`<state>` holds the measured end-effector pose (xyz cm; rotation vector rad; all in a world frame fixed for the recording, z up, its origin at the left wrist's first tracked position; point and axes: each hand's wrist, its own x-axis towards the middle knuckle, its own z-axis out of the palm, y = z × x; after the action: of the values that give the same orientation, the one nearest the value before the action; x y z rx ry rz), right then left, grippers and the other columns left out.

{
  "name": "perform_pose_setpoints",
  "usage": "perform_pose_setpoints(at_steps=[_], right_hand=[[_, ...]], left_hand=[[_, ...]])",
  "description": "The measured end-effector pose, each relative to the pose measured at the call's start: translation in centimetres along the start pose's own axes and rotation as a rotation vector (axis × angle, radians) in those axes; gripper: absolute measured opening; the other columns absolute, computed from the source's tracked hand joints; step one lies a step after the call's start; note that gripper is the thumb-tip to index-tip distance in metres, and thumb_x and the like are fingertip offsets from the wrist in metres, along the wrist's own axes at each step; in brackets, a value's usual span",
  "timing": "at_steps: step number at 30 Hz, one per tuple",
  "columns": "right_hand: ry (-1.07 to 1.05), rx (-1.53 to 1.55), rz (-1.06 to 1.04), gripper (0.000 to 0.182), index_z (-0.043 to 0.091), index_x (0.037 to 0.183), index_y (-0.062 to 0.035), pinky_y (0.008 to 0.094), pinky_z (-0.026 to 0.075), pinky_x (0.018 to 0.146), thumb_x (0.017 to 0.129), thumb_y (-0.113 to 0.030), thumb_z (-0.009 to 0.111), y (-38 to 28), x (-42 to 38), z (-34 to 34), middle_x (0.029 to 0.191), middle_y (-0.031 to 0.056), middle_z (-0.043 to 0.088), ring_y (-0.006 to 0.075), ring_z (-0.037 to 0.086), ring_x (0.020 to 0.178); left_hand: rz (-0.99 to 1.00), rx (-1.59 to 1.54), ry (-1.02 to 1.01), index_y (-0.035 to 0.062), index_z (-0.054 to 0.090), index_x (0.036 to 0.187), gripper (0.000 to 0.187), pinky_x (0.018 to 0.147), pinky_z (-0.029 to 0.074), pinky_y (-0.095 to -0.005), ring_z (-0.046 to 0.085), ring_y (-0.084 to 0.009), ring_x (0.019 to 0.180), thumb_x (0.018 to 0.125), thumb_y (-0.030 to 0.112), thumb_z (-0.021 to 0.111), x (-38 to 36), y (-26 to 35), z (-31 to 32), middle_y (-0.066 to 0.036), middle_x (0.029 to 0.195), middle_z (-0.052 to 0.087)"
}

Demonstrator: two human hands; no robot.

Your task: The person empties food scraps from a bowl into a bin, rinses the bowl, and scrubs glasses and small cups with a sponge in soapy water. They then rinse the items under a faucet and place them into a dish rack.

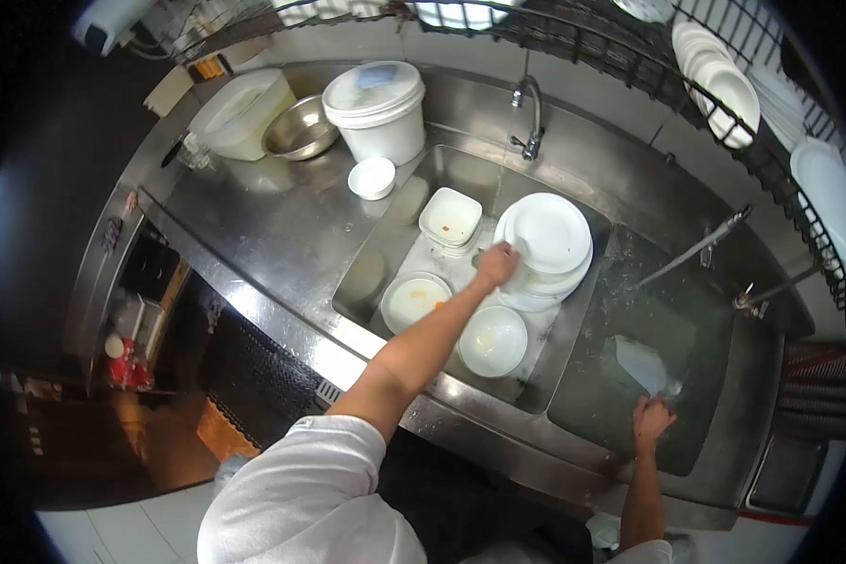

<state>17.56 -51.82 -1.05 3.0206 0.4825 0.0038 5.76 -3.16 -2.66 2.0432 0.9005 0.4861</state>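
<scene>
My left hand (499,264) reaches into the middle sink basin, its fingers curled at the left edge of a stack of white plates (553,233). What lies in those fingers is too small to make out. Close by are a stack of square white bowls (450,214) with food scraps, a round white dish (414,299) with orange bits, and a round white bowl (493,342). Over the right basin, my right hand (653,419) is closed on the near edge of a white plate (637,363), which is tilted and partly under cloudy water.
A faucet (533,117) rises behind the middle basin; another spout (700,242) reaches over the right one. On the left counter (282,235) stand a lidded white bucket (376,117), a steel bowl (301,130), a plastic tub (242,115) and a small white bowl (371,179). A black wire rack (620,66) hangs overhead.
</scene>
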Motion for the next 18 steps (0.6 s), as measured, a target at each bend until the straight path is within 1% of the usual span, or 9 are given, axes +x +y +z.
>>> perform_pose_setpoints(at_steps=[1,3,4,6,8,9,10,13,18], right_hand=[[-0.066,0.064,0.0,0.03,0.06,0.101,-0.0025,0.0476,0.04,0.079,0.086,-0.028,0.056,-0.4,0.5,-1.2,0.091,0.013,0.065,0.0283,0.06,0.082],[0.043,0.54,0.071,0.027,0.06,0.094,-0.0007,0.0415,0.042,0.069,0.083,-0.025,0.056,0.6,3.0,0.8,0.084,0.0092,0.063,0.0254,0.056,0.069],[0.08,0.78,0.092,0.026,0.06,0.091,0.0002,0.0385,0.043,0.065,0.081,-0.024,0.056,0.9,4.2,1.7,0.081,0.0073,0.062,0.024,0.054,0.063],[0.033,1.231,0.517,0.021,0.057,0.083,-0.0016,0.0346,0.039,0.056,0.078,-0.021,0.052,-0.8,4.9,-0.8,0.077,0.0023,0.054,0.0186,0.048,0.063],[-0.103,1.15,0.673,0.018,0.055,0.081,-0.0034,0.0344,0.041,0.055,0.074,-0.02,0.052,-1.8,4.3,-5.5,0.079,0.0038,0.055,0.0195,0.051,0.065],[-0.091,1.171,0.577,0.017,0.056,0.082,-0.0039,0.0328,0.041,0.054,0.074,-0.018,0.051,-1.9,4.0,-7.4,0.078,0.0036,0.055,0.0185,0.051,0.065],[-0.081,1.186,0.483,0.016,0.057,0.082,-0.0044,0.0313,0.041,0.053,0.073,-0.016,0.05,-2.2,3.9,-8.9,0.077,0.0034,0.054,0.0175,0.051,0.064],[-0.031,1.413,0.179,0.012,0.055,0.079,-0.0055,0.0291,0.041,0.051,0.072,-0.014,0.05,-5.7,4.3,-12.7,0.074,0.0018,0.051,0.0151,0.05,0.063],[-0.228,1.369,-0.102,0.008,0.046,0.066,-0.0082,0.0287,0.037,0.054,0.071,-0.01,0.051,-18.0,2.3,-20.8,0.067,-0.0017,0.04,0.0118,0.042,0.062]], left_hand=[[-0.051,-0.088,-0.069,0.0026,0.067,0.086,0.039,0.078,0.049,-0.0442,0.064,-0.0369,0.086,0.084,0.041,0.057,-0.9,0.8,0.9,-0.021,0.089,0.066],[-0.226,-0.297,-0.172,0.0035,0.068,0.081,0.05,0.078,0.049,-0.0423,0.064,-0.0358,0.086,0.083,0.052,0.058,-2.7,3.4,1.6,-0.02,0.09,0.067],[-0.227,-0.341,-0.175,0.0017,0.068,0.079,0.05,0.08,0.048,-0.0427,0.063,-0.0359,0.088,0.082,0.051,0.059,-3.4,3.8,2.7,-0.02,0.089,0.067],[-0.165,-0.182,-0.283,-0.0012,0.067,0.082,0.049,0.083,0.046,-0.0445,0.061,-0.0369,0.092,0.081,0.047,0.059,-4.3,4.8,3.5,-0.021,0.092,0.066],[-0.13,-0.191,-0.287,-0.0081,0.062,0.095,0.047,0.083,0.048,-0.0447,0.061,-0.0402,0.095,0.079,0.036,0.063,-4.7,5.2,4.1,-0.026,0.099,0.063],[-0.276,-0.382,-0.325,-0.0095,0.061,0.098,0.04,0.079,0.05,-0.0447,0.062,-0.039,0.095,0.078,0.025,0.062,-5.9,6.9,2.6,-0.027,0.103,0.062],[-0.23,-0.373,-0.372,-0.0118,0.06,0.1,0.037,0.074,0.051,-0.044,0.063,-0.0369,0.093,0.079,0.018,0.058,-5.9,6.8,2.8,-0.028,0.103,0.062],[-0.261,-0.365,-0.504,-0.0099,0.06,0.105,0.041,0.078,0.051,-0.0425,0.062,-0.0351,0.1,0.08,0.022,0.061,-4.1,5.9,3.9,-0.027,0.11,0.061],[-0.474,-0.8,-0.115,-0.0079,0.058,0.111,0.052,0.085,0.049,-0.0426,0.059,-0.0316,0.108,0.082,0.035,0.065,-4.4,5.7,-2.7,-0.022,0.116,0.06]])
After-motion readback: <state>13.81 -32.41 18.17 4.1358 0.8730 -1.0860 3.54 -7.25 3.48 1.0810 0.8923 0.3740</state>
